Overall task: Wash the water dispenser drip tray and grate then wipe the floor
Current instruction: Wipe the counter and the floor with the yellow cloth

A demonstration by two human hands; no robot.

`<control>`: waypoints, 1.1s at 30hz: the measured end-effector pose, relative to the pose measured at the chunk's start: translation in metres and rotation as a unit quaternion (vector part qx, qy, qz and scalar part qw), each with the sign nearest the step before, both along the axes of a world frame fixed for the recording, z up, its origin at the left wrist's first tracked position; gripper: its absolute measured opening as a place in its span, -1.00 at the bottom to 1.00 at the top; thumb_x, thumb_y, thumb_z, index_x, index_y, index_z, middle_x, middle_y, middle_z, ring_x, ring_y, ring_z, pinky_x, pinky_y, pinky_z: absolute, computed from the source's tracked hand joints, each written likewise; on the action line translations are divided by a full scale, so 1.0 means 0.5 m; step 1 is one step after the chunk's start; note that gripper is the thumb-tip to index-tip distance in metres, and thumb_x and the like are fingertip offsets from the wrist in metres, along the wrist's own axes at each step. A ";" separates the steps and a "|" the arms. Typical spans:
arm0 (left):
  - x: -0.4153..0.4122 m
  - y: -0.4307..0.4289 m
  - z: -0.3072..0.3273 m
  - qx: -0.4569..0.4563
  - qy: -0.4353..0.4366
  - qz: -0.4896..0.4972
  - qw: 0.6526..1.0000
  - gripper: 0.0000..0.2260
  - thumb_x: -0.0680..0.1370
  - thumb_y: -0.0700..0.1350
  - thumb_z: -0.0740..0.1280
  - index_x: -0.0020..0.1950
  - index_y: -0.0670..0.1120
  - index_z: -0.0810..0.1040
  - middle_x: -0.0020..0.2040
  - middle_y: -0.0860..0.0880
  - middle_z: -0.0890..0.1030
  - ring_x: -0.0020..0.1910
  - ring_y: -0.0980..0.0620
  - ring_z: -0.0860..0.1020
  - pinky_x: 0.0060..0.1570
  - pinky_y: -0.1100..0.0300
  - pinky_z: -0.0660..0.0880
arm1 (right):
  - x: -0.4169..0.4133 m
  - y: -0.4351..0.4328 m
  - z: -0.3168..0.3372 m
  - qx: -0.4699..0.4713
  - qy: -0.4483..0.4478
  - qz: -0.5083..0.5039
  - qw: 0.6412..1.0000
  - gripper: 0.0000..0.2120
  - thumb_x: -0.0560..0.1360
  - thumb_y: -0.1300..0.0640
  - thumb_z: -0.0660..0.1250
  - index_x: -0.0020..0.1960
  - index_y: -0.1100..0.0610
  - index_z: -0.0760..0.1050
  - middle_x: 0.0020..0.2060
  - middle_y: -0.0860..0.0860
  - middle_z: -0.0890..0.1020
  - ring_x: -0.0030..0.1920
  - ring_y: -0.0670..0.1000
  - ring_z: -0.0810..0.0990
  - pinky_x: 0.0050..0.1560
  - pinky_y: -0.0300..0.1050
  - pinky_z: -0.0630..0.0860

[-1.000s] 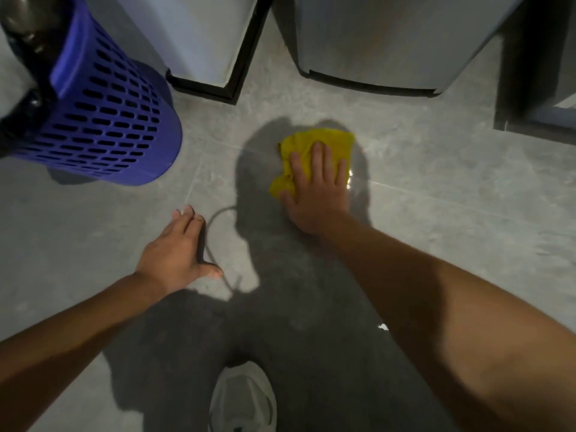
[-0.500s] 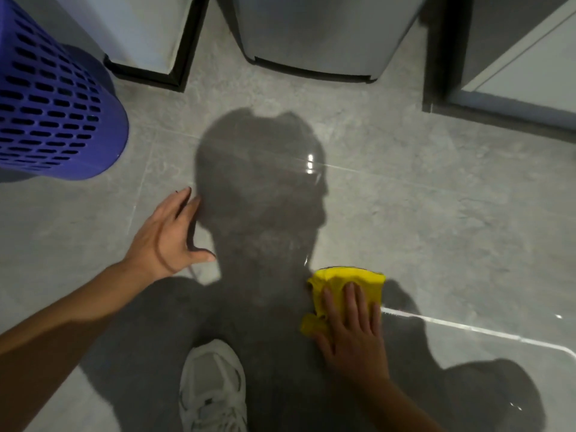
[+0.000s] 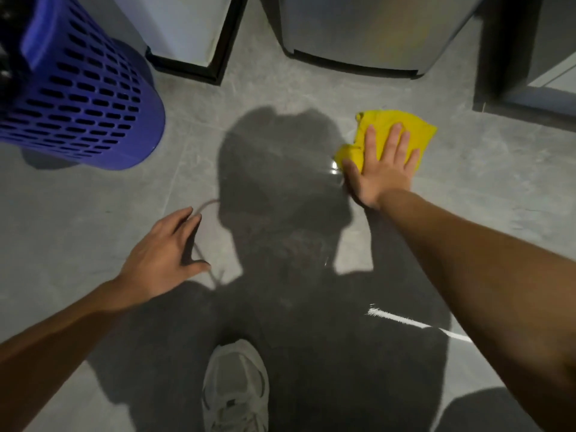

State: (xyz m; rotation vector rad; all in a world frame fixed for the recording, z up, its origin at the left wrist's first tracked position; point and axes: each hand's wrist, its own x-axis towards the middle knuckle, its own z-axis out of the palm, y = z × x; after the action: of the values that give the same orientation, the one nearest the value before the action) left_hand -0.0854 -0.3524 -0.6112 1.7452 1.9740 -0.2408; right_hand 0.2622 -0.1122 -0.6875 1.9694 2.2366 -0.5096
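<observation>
A crumpled yellow cloth [image 3: 405, 127] lies on the grey tiled floor [image 3: 467, 188], right of centre. My right hand [image 3: 378, 169] presses flat on the cloth with fingers spread, covering its near half. Beside the hand's thumb a small wet glint shows on the tile. My left hand [image 3: 162, 257] rests on the floor at lower left with fingers apart and nothing in it. No drip tray or grate is in view.
A blue perforated plastic basket [image 3: 84, 98] stands at the upper left. The base of a white appliance [image 3: 187, 32] and a grey appliance [image 3: 358, 35] line the far edge, with a cabinet [image 3: 530, 73] at right. My white shoe [image 3: 237, 391] is at the bottom centre.
My right hand has slid the yellow cloth from near my shoe forward and to the right, towards the grey appliance. My left hand has stayed planted on the floor.
</observation>
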 end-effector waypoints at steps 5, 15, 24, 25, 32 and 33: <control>-0.019 -0.047 0.001 0.001 0.000 0.062 0.998 -0.12 0.41 0.20 0.55 0.61 -0.05 0.26 0.58 -0.08 0.30 0.52 -0.18 0.32 0.37 -0.21 0.45 | -0.218 -0.085 0.002 0.025 0.032 0.135 0.990 -0.22 0.58 -0.34 0.05 0.70 -0.03 -0.01 0.66 0.28 -0.02 0.66 0.31 -0.08 0.58 0.39 -0.14; 0.063 0.010 -0.021 0.064 -0.036 0.013 0.997 -0.25 0.41 0.25 0.31 0.47 -0.19 0.45 0.39 -0.26 0.49 0.35 -0.31 0.46 0.37 -0.11 0.39 | -0.058 -0.495 0.005 -0.006 0.068 0.228 0.971 -0.25 0.58 -0.29 0.16 0.69 -0.10 0.05 0.68 0.17 0.05 0.67 0.21 -0.05 0.60 0.34 -0.07; 0.128 0.110 -0.023 0.072 -0.073 0.075 0.992 -0.13 0.45 0.20 0.52 0.61 -0.15 0.26 0.59 -0.23 0.28 0.54 -0.27 0.28 0.52 -0.09 0.26 | 0.256 -0.482 0.046 -0.054 -0.027 0.065 0.996 -0.23 0.53 -0.34 0.15 0.61 0.07 0.29 0.59 0.34 0.22 0.57 0.43 0.22 0.46 0.49 0.20; 0.122 0.106 -0.020 0.086 -0.090 0.077 0.989 -0.18 0.47 0.17 0.51 0.59 -0.17 0.29 0.56 -0.25 0.34 0.50 -0.28 0.34 0.50 -0.08 0.30 | 0.249 -0.428 0.051 -0.037 -0.033 0.033 0.998 -0.21 0.53 -0.34 0.11 0.61 0.09 0.29 0.59 0.35 0.22 0.57 0.44 0.22 0.47 0.49 0.19; 0.034 0.039 0.001 0.062 -0.079 0.038 0.994 -0.34 0.50 0.16 0.37 0.51 -0.16 0.41 0.40 -0.18 0.51 0.35 -0.22 0.49 0.38 -0.09 0.42 | 0.053 -0.037 0.020 -0.032 -0.003 -0.011 0.999 -0.14 0.51 -0.47 -0.13 0.69 -0.10 -0.18 0.67 0.20 -0.22 0.65 0.25 -0.26 0.58 0.38 -0.24; 0.017 0.027 0.004 0.062 -0.067 0.042 0.995 -0.35 0.50 0.14 0.38 0.51 -0.15 0.40 0.41 -0.17 0.50 0.36 -0.22 0.48 0.38 -0.08 0.42 | -0.003 -0.007 0.015 -0.019 0.002 0.011 1.000 -0.15 0.54 -0.46 -0.06 0.70 -0.08 -0.14 0.67 0.23 -0.18 0.65 0.28 -0.22 0.57 0.40 -0.22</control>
State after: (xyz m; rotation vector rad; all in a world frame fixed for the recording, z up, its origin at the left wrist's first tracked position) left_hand -0.0770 -0.3391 -0.6092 1.7021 1.9946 0.0286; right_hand 0.2606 -0.1155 -0.6800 1.9259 2.2304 -0.5510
